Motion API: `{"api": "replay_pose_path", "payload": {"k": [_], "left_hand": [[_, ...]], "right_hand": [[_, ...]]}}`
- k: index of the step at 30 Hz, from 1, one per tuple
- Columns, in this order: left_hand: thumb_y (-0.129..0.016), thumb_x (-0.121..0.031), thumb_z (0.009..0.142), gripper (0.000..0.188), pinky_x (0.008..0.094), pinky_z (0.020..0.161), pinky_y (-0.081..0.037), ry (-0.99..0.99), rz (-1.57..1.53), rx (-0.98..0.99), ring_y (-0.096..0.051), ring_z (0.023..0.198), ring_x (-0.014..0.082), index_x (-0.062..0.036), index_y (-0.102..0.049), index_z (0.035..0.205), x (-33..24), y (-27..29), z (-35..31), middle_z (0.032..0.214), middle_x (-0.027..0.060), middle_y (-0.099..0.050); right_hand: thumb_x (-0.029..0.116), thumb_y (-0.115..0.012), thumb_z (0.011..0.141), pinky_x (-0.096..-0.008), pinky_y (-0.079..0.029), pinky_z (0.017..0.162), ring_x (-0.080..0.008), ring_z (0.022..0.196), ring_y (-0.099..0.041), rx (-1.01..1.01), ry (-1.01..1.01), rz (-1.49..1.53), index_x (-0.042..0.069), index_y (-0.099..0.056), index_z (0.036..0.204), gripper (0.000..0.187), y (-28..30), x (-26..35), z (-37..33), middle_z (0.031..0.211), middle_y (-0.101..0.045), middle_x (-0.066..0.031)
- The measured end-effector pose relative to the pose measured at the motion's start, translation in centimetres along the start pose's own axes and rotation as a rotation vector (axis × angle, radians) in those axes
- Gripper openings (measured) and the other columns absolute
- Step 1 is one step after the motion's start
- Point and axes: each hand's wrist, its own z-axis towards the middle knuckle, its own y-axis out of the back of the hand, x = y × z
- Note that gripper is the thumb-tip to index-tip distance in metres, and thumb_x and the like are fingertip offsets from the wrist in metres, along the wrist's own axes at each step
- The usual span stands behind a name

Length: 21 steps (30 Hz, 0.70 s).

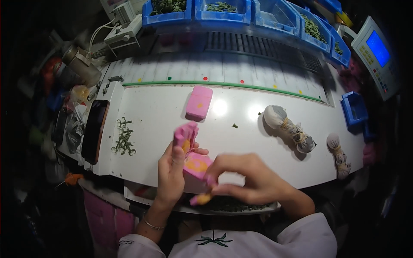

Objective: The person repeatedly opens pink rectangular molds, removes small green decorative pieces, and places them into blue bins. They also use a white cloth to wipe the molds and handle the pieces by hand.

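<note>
In my left hand [172, 172] is a pink rubber mold [197, 164], opened into two flaps with yellow patches on the inner faces. My thumb and fingers are closed around its left side. My right hand [247, 178] is bent over the mold's lower right edge, smeared by motion. Below its fingertips shows a small pink and yellow mold piece [201, 198], which they appear to pinch. Beyond my hands, a second pink mold [199, 102], closed and with a yellow spot, lies on the white tabletop [155, 103].
Green ring-shaped pieces [124, 137] lie at left beside a phone [95, 131]. Two tied cloth pouches [289, 129] rest at right. Blue bins [222, 12], some holding green pieces, line the back. A control panel with a blue screen [378, 48] stands far right.
</note>
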Motion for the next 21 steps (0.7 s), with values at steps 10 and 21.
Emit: {"api": "replay_pose_path", "payload": {"k": [10,21], "left_hand": [[-0.021,-0.040,0.101,0.052,0.0300,0.060,-0.052,0.259,-0.252,-0.073,-0.059,0.062,0.0182,0.0022,-0.050,0.098,-0.7,-2.9,0.2,0.082,0.0122,-0.059],[-0.034,-0.056,0.094,0.065,0.0326,0.061,-0.053,0.210,-0.278,0.274,-0.059,0.074,0.0200,-0.0005,-0.029,0.128,-0.9,-2.7,-1.1,0.102,0.0154,-0.056]], "right_hand": [[0.000,-0.068,0.076,-0.0233,-0.046,0.058,-0.0138,0.071,-0.056,-0.535,0.020,-0.120,0.002,-0.060,0.088,0.015,-2.7,-2.3,0.1,0.087,-0.056,-0.0072],[-0.002,-0.067,0.077,-0.0203,-0.040,0.054,-0.0069,0.065,-0.047,-0.866,0.030,0.174,0.001,-0.048,0.094,0.025,-4.6,-3.4,0.4,0.089,-0.049,-0.0049]]}}
